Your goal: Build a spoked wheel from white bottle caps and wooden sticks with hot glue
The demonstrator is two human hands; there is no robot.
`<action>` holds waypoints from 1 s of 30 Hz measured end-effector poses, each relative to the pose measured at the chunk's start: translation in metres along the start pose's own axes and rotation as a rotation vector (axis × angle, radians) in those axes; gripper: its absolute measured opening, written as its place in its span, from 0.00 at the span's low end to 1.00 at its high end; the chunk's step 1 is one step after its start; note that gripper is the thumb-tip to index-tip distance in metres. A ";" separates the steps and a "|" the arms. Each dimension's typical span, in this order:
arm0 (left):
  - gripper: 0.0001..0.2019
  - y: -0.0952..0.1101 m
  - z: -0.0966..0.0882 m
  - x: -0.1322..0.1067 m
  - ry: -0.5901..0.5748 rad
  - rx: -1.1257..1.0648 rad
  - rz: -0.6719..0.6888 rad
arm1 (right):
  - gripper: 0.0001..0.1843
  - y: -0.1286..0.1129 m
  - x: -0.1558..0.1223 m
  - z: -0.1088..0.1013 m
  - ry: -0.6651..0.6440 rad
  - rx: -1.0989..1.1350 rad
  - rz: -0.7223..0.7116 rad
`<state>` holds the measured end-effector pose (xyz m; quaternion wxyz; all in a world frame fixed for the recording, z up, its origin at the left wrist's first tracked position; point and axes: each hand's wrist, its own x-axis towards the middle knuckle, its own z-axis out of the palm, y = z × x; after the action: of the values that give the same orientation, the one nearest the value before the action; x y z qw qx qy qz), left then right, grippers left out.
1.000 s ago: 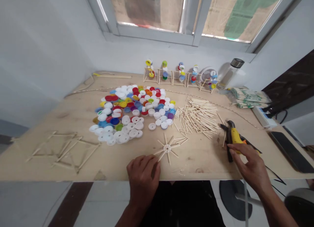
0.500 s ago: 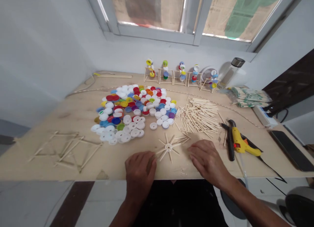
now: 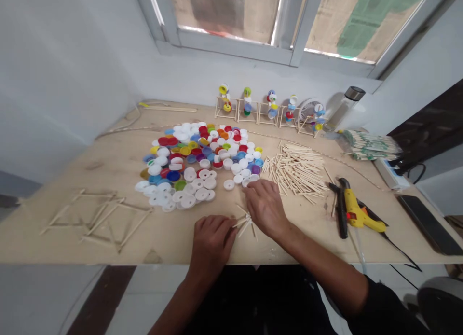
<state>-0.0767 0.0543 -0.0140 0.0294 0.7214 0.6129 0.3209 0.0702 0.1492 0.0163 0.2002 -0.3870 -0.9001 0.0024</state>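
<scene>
A small star of wooden sticks (image 3: pixel 245 224) lies near the front edge of the plywood table (image 3: pixel 108 166). My left hand (image 3: pixel 211 241) rests on the table with its fingers curled against the left spokes of the star. My right hand (image 3: pixel 265 205) lies palm down over the star's upper right part, fingers stretched toward the white caps at the edge of the bottle cap pile (image 3: pixel 195 163). Most of the star is hidden under the right hand.
A heap of loose wooden sticks (image 3: pixel 298 171) lies right of the caps. A yellow glue gun (image 3: pixel 356 212) and black pliers (image 3: pixel 340 207) lie further right, a phone (image 3: pixel 430 224) beyond. Stick frames (image 3: pixel 101 216) lie at left. Several cap-and-stick models (image 3: pixel 267 108), a bottle (image 3: pixel 342 108) stand at the back.
My right hand left the glue gun on the table and swept left across to the stick star, now covering it. The left hand stayed by the star.
</scene>
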 end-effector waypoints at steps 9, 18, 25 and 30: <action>0.08 -0.001 -0.001 0.003 -0.043 -0.011 -0.017 | 0.15 -0.004 0.014 0.018 -0.046 -0.094 -0.061; 0.09 -0.005 -0.001 0.006 -0.043 -0.013 0.004 | 0.17 -0.002 0.013 0.020 -0.089 -0.085 -0.072; 0.09 -0.007 0.000 0.009 -0.064 -0.023 -0.009 | 0.17 -0.003 0.015 0.020 -0.115 -0.086 -0.091; 0.10 -0.008 0.000 0.012 -0.068 -0.022 -0.002 | 0.18 -0.004 0.015 0.018 -0.124 -0.103 -0.094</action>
<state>-0.0833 0.0670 -0.0129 0.0583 0.7308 0.6088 0.3030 0.0515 0.1602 0.0057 0.1239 -0.3530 -0.9269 -0.0296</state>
